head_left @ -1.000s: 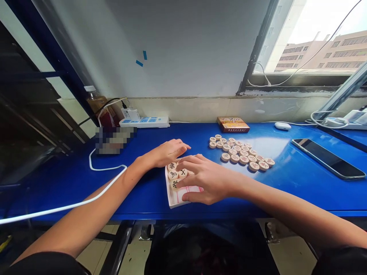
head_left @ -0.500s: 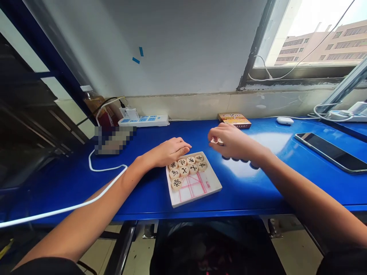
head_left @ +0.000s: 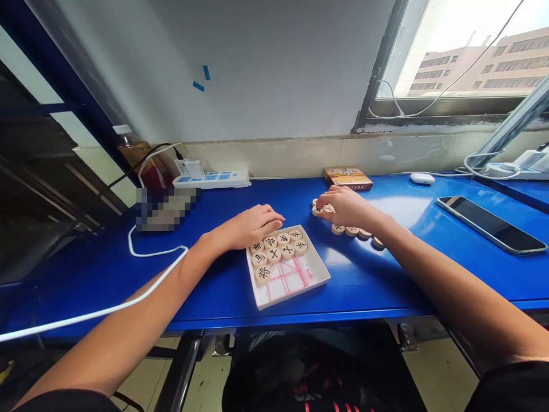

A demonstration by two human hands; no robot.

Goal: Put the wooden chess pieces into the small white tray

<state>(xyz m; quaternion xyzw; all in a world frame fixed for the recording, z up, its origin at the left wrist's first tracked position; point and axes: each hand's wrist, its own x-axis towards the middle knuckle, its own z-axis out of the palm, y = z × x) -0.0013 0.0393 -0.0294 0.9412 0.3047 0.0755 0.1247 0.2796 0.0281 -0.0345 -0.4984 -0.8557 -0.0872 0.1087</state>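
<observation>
Lying behind-right of the tray [head_left: 317, 273] was a printed box [head_left: 347, 177]; farther right, a phone [head_left: 493, 226]. Beside the tray, the right hand [head_left: 345, 206] curled over loose pieces [head_left: 338, 229], grip unclear; the left hand [head_left: 258, 223], fingers extended together, lay at its rear-left corner. A wall [head_left: 274, 74] backed the blue counter [head_left: 223, 292].

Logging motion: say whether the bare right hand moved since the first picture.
Yes: the right hand moved forward and right, toward the flat brown cardboard box.

One round piece [head_left: 259, 258] reads 馬, the nearest piece [head_left: 263, 273] 将 (lettering on the box [head_left: 348, 178] is blurred).
</observation>
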